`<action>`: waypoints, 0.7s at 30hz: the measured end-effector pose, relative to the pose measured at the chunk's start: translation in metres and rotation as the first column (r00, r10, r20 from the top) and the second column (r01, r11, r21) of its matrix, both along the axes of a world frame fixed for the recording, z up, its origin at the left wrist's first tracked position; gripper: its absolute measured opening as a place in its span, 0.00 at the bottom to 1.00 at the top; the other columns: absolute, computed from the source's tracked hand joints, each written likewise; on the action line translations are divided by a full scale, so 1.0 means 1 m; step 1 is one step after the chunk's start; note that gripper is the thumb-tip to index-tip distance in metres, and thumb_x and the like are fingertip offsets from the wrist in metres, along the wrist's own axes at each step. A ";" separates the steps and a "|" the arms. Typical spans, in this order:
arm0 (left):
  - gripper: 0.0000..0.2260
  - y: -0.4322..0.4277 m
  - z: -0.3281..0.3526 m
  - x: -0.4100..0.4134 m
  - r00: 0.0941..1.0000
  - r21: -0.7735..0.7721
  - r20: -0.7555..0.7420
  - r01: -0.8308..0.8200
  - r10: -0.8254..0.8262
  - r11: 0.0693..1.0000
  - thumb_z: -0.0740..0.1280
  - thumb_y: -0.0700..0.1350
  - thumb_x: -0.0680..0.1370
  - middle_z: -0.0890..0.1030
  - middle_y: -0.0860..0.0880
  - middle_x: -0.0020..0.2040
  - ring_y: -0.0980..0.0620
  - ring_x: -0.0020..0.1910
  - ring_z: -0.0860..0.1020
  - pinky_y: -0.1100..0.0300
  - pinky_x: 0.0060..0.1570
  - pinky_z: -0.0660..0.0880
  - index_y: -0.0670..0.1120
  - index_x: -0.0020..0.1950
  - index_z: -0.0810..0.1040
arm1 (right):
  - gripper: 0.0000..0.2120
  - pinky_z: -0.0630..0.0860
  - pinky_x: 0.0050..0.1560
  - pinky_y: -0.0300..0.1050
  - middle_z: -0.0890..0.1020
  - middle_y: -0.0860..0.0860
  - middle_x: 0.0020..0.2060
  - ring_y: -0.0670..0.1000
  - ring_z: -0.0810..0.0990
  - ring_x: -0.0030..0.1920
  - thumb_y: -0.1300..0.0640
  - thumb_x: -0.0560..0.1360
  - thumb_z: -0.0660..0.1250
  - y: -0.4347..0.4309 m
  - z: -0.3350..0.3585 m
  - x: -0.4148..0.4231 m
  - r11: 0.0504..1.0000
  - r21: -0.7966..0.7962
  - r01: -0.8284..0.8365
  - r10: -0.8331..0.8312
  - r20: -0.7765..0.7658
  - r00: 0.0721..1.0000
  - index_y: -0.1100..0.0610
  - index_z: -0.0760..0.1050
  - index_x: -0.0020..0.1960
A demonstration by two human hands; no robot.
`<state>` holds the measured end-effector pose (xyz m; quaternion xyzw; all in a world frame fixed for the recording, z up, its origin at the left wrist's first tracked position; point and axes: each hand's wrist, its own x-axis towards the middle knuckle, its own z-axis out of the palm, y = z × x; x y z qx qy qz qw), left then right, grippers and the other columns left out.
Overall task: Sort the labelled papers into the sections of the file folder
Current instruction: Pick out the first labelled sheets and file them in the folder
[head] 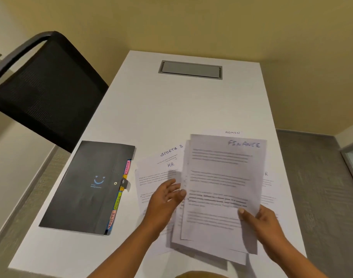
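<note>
Yellowish wall (191, 23) sitting behind a white surface (171, 109) with a grey cable hatch (190, 69) set in near its far end; black mesh chair (47, 87) standing off the left side, grey carpet (316, 177) showing on the right

Head view: file folder (85, 189), black with a blue smiley print, lying closed and flat on the left part of the surface, snap strap (126, 184) sitting across its right edge. Coloured tabs are sticking out along that edge: pink FINANCE tab (127, 167), green ADMIN tab (117, 203), orange SPORTS tab (111, 220)

Loose papers are lying just right of the folder, overlapping: SPORTS sheet (171, 151) furthest back on the left, HR sheet (161, 173) on top of it, ADMIN sheet (232, 132) peeking out at the far side, one more sheet (268, 181) at the right with only an "R" readable

Right hand (261, 219) is pinching a held stack (211, 243) at its lower right corner, thumb on the front, lifting it tilted above the loose papers; FINANCE sheet (221, 177) is facing up on top of it. Left hand (167, 197) is hovering at the stack's left edge over the HR sheet, fingers loose and spread, gripping nothing; motion blur there, so contact with the paper edge is impossible to tell
</note>
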<state>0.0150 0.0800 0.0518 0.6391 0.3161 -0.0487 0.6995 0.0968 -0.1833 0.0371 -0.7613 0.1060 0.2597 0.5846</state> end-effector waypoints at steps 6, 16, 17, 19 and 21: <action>0.20 -0.004 0.002 0.014 0.999 -0.073 0.034 0.002 0.001 0.997 0.74 0.51 0.72 0.84 0.55 0.54 0.53 0.54 0.83 0.56 0.51 0.80 0.53 0.63 0.77 | 0.09 0.81 0.53 0.57 0.87 0.52 0.48 0.55 0.86 0.48 0.58 0.76 0.70 0.029 0.008 -0.008 0.998 0.068 -0.019 0.022 -0.041 0.999 0.57 0.82 0.55; 0.11 -0.004 -0.014 -0.008 0.982 -0.010 -0.037 -0.184 0.184 0.983 0.67 0.48 0.78 0.85 0.51 0.50 0.48 0.46 0.84 0.54 0.37 0.81 0.53 0.61 0.76 | 0.19 0.73 0.67 0.53 0.80 0.44 0.63 0.46 0.79 0.63 0.51 0.76 0.70 0.031 -0.018 -0.007 0.932 -0.123 -0.340 0.348 0.044 0.937 0.48 0.76 0.66; 0.12 -0.001 -0.016 -0.011 0.977 0.002 -0.050 -0.209 0.208 0.978 0.67 0.48 0.78 0.84 0.50 0.51 0.46 0.48 0.83 0.52 0.38 0.81 0.52 0.62 0.76 | 0.27 0.67 0.72 0.50 0.73 0.45 0.71 0.48 0.71 0.71 0.47 0.76 0.69 0.026 -0.028 -0.005 0.863 -0.287 -0.415 0.439 0.023 0.898 0.48 0.69 0.73; 0.13 0.007 -0.020 -0.016 0.969 0.015 -0.060 -0.238 0.238 0.971 0.67 0.47 0.79 0.84 0.48 0.52 0.44 0.49 0.83 0.49 0.42 0.81 0.50 0.63 0.76 | 0.38 0.57 0.76 0.51 0.54 0.48 0.79 0.52 0.54 0.79 0.40 0.76 0.65 0.015 -0.044 -0.002 0.632 -0.561 -0.534 0.594 -0.090 0.799 0.50 0.52 0.80; 0.12 0.014 -0.021 -0.020 0.961 0.030 -0.058 -0.267 0.269 0.963 0.67 0.46 0.79 0.84 0.47 0.52 0.44 0.49 0.82 0.50 0.43 0.80 0.49 0.62 0.77 | 0.42 0.55 0.76 0.55 0.43 0.50 0.80 0.55 0.44 0.80 0.37 0.77 0.61 0.003 -0.055 -0.007 0.404 -0.664 -0.629 0.686 -0.234 0.689 0.52 0.42 0.81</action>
